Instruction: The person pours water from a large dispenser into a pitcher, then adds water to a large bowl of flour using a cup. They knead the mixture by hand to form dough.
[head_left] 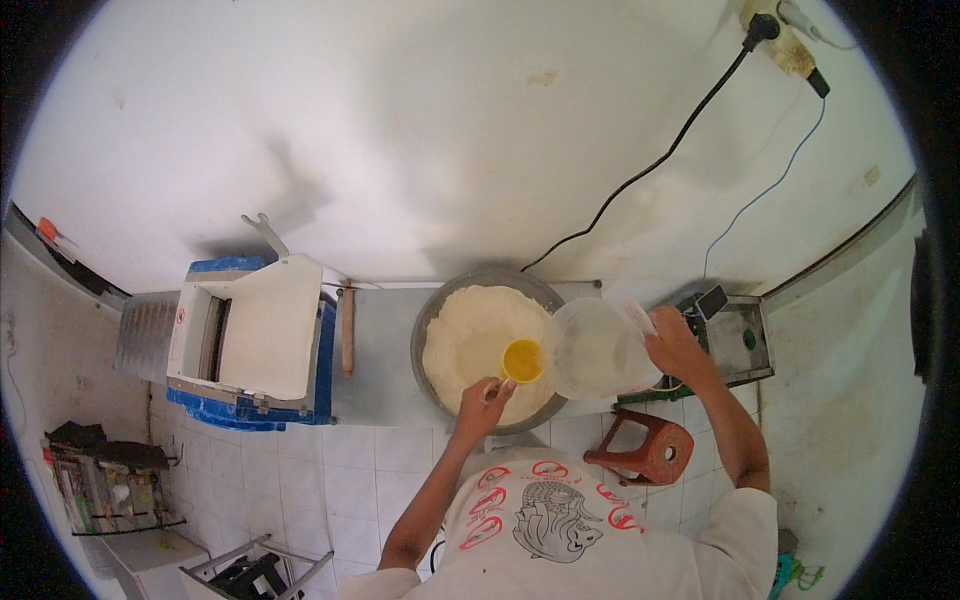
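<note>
At frame centre, my left hand (486, 402) pinches a yellow cup (522, 361) to its upper right, over the grey basin (505, 278); farther right, my right hand (674, 345) grips a clear jug (595, 352), apparently at its edge.

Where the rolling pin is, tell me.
The rolling pin lies left of centre in the head view, between the blue-and-white machine and the round basin.

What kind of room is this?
Probably a small bakery or food-prep room: a large grey bowl of pale, flour-like powder, a wooden rolling pin and a blue-and-white machine suggest it.
</note>
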